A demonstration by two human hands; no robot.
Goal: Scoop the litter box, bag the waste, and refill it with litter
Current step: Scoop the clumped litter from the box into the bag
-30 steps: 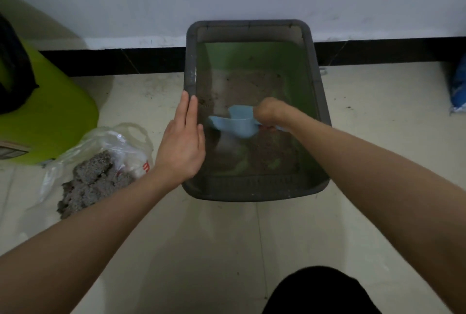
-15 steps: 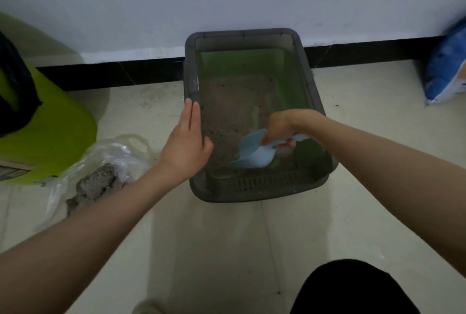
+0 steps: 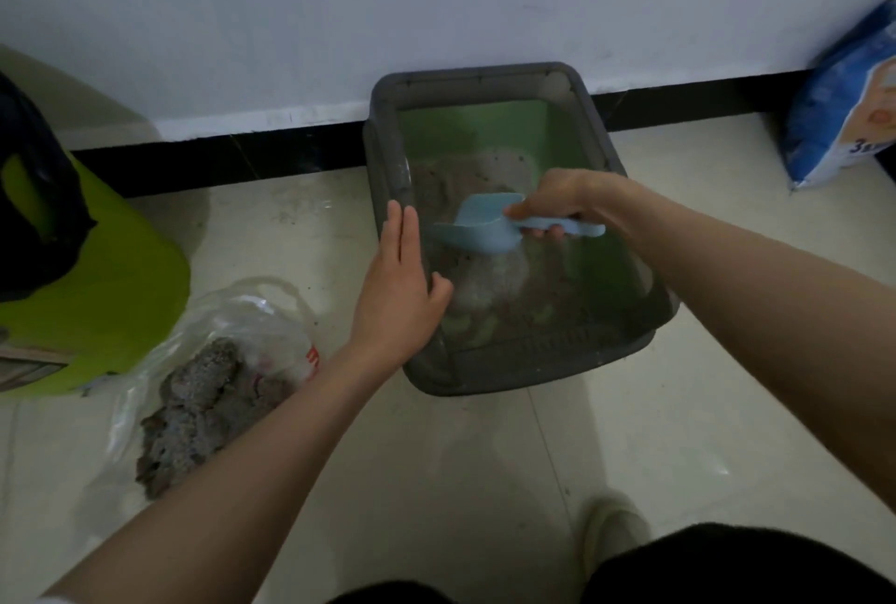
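Grey litter box (image 3: pixel 625 177) sits on the tiled floor, far end against the wall's black baseboard; green inner walls, thin patchy grey litter (image 3: pixel 446 186) on the bottom with pale bare patches showing toward the near end.

Right hand (image 3: pixel 557 201) is over the middle of the litter box, fingers curled round the handle of a light blue scoop (image 3: pixel 477 228); fingertips show under the handle. Scoop bowl points toward the box's left wall, low over the litter; can't tell if it touches the litter or carries any.

Left hand (image 3: pixel 400 283) rests on the litter box's left rim, fingers straight and together lying along the rim, thumb hooked over the inside of the wall. Holds nothing else.

Left of the litter box, on the floor: clear plastic bag (image 3: pixel 252 312), mouth open, with a heap of grey clumped waste (image 3: pixel 194 414) inside. Bag is near the box's near-left corner, not touching it.

Further left of the litter box: lime green bin (image 3: pixel 111 283) with a black liner at its top.

Right of the litter box, well apart, by the wall: blue and white litter bag (image 3: pixel 843 104), standing, partly cut off by the frame edge.

Near side of the litter box: person's dark-clothed knees and a pale slipper (image 3: pixel 611 535) at the bottom edge.
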